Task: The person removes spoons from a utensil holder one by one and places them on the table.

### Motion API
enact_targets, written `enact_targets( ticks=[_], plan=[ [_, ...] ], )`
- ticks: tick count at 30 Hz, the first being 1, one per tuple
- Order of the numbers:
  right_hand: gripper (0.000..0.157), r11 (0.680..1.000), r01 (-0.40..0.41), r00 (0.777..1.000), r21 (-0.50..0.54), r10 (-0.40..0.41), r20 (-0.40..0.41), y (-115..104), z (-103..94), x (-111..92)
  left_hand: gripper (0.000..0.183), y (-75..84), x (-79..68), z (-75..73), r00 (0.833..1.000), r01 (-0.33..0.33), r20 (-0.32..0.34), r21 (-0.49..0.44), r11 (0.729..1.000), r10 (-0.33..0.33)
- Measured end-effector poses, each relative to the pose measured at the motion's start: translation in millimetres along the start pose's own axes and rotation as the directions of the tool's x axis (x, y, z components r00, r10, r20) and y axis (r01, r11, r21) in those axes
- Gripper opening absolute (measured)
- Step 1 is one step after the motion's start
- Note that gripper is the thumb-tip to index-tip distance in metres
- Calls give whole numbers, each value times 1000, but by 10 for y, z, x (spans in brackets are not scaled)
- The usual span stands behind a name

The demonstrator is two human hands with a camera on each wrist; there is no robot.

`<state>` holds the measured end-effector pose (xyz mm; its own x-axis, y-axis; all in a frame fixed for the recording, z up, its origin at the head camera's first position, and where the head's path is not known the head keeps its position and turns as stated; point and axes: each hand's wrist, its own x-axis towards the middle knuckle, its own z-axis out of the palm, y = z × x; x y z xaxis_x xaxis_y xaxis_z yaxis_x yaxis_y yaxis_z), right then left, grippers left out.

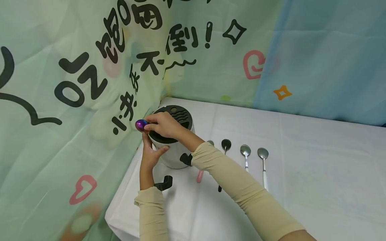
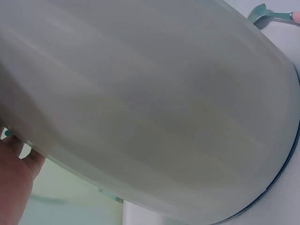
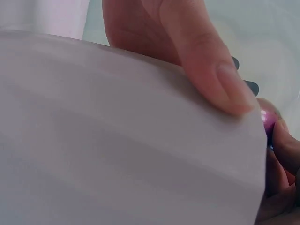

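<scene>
My right hand [image 1: 164, 125] is over the black slotted lid [image 1: 181, 115] of a white cylindrical utensil holder [image 1: 170, 156]. It pinches a spoon by its shiny purple-blue bowl [image 1: 141, 125]; the spoon's handle is hidden. My left hand [image 1: 149, 156] grips the holder's left side. In the right wrist view, the left thumb [image 3: 225, 89] presses against the white wall, and the purple spoon [image 3: 268, 117] shows beyond the rim between the right fingers. The holder's wall [image 2: 154, 108] fills most of the left wrist view.
Right of the holder lie a pink-handled spoon [image 1: 200, 175], partly behind the right arm, a black spoon [image 1: 226, 144], a silver spoon [image 1: 245, 150] and a white-handled spoon [image 1: 263, 153]. A printed cloth [image 1: 208, 83] hangs behind the white-covered table [image 1: 316, 160], whose left edge is near the holder.
</scene>
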<state>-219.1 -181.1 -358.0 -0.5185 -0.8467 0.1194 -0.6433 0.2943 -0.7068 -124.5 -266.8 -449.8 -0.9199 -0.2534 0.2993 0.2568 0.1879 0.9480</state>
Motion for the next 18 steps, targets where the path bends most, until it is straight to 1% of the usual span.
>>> enact_targets(
  ticks=[2, 4, 6, 8, 10, 13, 16, 18],
  plan=[
    [18, 999, -5, 1000, 32, 5, -20, 7, -13, -25, 128, 8, -1, 5, 1000, -1, -2, 10, 1000, 1],
    [18, 999, 0, 999, 42, 2, -50, 14, -24, -48, 126, 11, -3, 8, 1000, 1, -5, 11, 1000, -1],
    [18, 997, -13, 996, 80, 21, -90, 9, -46, -67, 125, 6, -3, 5, 1000, 9, -4, 6, 1000, -9],
    [18, 992, -31, 989, 120, 48, -142, -5, -94, -82, 126, -13, -3, -1, 1000, 25, -6, -4, 1000, -25],
    [19, 981, -45, 977, 187, 83, -197, -32, -172, -92, 126, -39, -2, -9, 999, 43, -12, -11, 999, -43],
    [20, 955, -42, 957, 293, 123, -264, -95, -354, -115, 128, -136, 10, -30, 998, 62, -26, -11, 998, -63],
    [22, 914, -26, 931, 405, 170, -324, -140, -572, -158, 129, -226, 25, -40, 997, 66, -33, 7, 998, -65],
    [22, 878, 0, 909, 478, 199, -365, -157, -723, -200, 130, -271, 33, -40, 998, 60, -34, 17, 998, -59]
  ],
)
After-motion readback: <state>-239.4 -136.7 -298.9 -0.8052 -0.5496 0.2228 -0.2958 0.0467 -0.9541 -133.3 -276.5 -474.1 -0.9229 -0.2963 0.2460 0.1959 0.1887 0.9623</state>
